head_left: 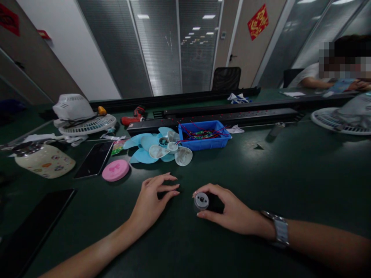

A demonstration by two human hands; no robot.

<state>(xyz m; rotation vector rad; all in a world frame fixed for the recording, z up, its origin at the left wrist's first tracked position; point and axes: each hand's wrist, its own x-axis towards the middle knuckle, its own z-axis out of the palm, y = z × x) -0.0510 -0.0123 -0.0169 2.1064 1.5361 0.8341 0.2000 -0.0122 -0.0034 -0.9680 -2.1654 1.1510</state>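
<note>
A short grey metal cylinder [202,200] stands on the dark green table in front of me, its round top face showing a dark centre and smaller holes. My right hand [228,208], with a watch on the wrist, curls around it from the right, thumb and fingers at its sides. To the left, my left hand [155,195] hovers close to the tabletop with thumb and fingers apart and nothing between them. Beyond the hands lie light blue and clear fan blades [162,146], beside a blue bin [204,143] of wires and circuit boards.
At left are a pink round box [116,170], a phone [95,159], a patterned jar [45,160] and a dark tablet-like slab [40,227]. Fan parts [85,116], a red drill [133,116] and long black rails [217,117] lie behind. Another person [313,77] sits far right.
</note>
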